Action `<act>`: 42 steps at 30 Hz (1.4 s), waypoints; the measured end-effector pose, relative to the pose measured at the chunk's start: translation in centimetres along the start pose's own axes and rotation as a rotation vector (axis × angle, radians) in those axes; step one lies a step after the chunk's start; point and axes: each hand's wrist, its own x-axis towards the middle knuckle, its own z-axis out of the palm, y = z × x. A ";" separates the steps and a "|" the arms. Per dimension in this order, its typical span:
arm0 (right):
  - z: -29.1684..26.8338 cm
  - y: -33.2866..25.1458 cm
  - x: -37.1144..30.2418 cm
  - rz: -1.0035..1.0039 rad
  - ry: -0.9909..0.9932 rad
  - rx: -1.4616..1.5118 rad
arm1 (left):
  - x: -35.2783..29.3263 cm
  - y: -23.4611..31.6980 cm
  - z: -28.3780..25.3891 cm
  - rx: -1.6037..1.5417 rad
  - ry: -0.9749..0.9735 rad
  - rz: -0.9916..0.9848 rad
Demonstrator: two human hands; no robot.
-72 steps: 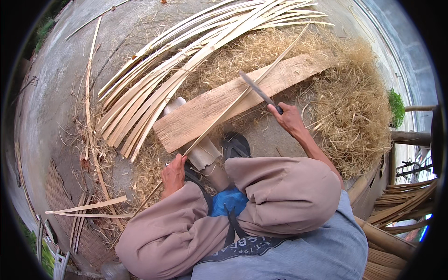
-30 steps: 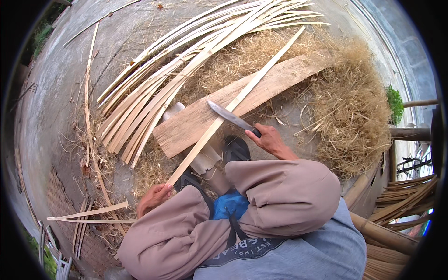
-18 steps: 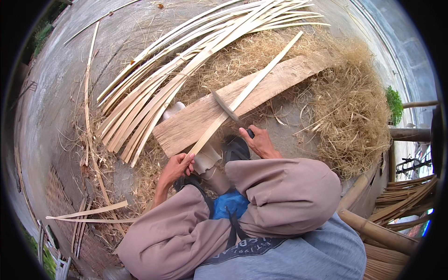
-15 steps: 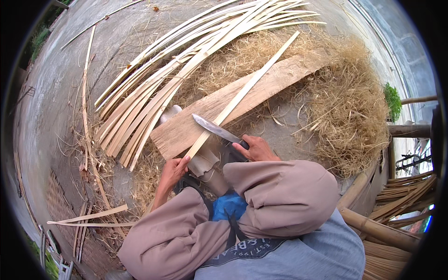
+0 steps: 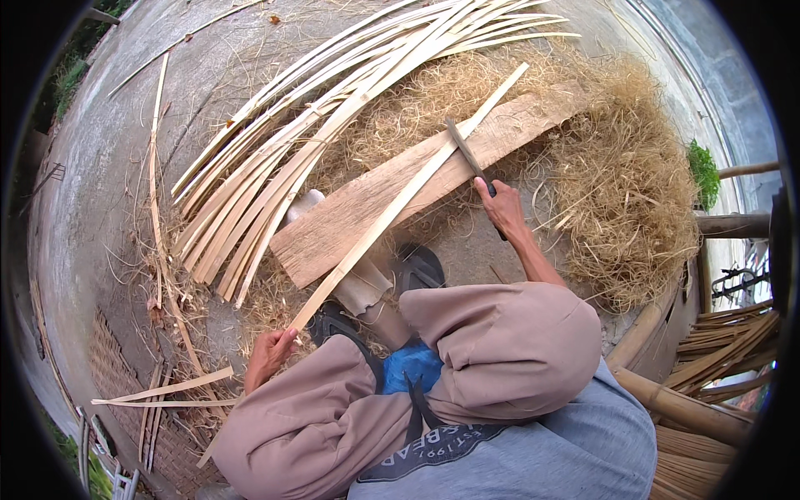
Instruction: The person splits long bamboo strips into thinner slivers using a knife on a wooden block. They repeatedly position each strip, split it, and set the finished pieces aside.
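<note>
My left hand (image 5: 270,357), beside my left knee, pinches the near end of a long pale bamboo strip (image 5: 385,218). The strip runs slantwise up over a weathered wooden board (image 5: 321,237), its far end past the board's upper edge. My right hand (image 5: 503,208) is closed round the dark handle of a knife (image 5: 468,152). Its blade lies across the strip towards the far end, above the board. Under the board's near end is a pale support (image 5: 363,288), mostly hidden.
A fan of split strips (image 5: 333,117) lies beyond the board. Heaped curly shavings (image 5: 625,183) cover the ground at the right. Bamboo poles (image 5: 679,408) and bundled strips (image 5: 725,354) stand at far right. Two short strips (image 5: 171,390) lie at lower left, near a woven mat (image 5: 125,375).
My right hand has carried the knife up and away along the strip. My left hand has drawn back towards me, lower left, with the strip's near end, and the strip has shifted slightly nearer.
</note>
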 end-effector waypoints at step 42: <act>5.4 -4.5 -11.9 -0.236 -0.699 0.393 | 2.1 -1.7 -0.7 0.061 0.225 0.022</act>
